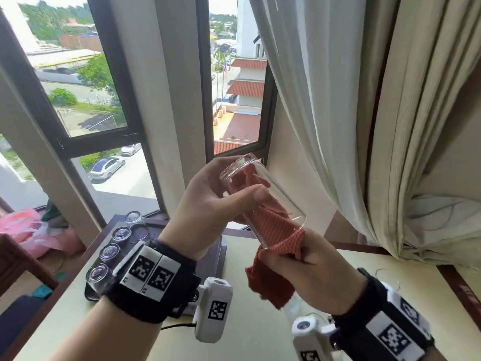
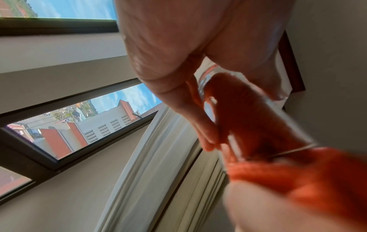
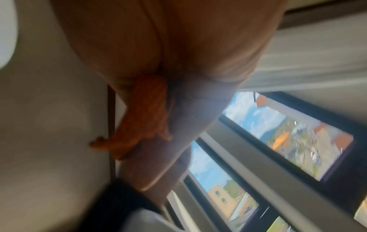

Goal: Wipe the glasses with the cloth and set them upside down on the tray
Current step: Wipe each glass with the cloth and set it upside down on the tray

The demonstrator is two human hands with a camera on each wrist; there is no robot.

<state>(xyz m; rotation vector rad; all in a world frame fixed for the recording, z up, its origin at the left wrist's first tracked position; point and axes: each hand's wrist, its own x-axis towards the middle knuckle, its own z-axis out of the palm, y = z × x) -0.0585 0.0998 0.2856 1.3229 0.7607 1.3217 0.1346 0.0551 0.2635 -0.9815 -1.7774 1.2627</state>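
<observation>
Your left hand [image 1: 208, 201] grips the clear glass [image 1: 263, 201] in the air above the table [image 1: 260, 321], its mouth tilted down toward you. Your right hand [image 1: 309, 272] clutches the red cloth [image 1: 270, 280], which is stuffed inside the glass. Pull the cloth hard and the smooth glass could slip. Four glasses [image 1: 110, 252] stand inverted along the left edge of the dark tray [image 1: 216, 256]; one cloth.

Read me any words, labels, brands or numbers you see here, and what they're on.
No readable text anywhere.
Black-and-white square marker patterns, not words, on the left wristband, right wristband and the wrist cameras.
Small marks beside the left wristband's markers: too small to read.
Glass, red cloth, tray and upside-down glasses: no print visible.
</observation>
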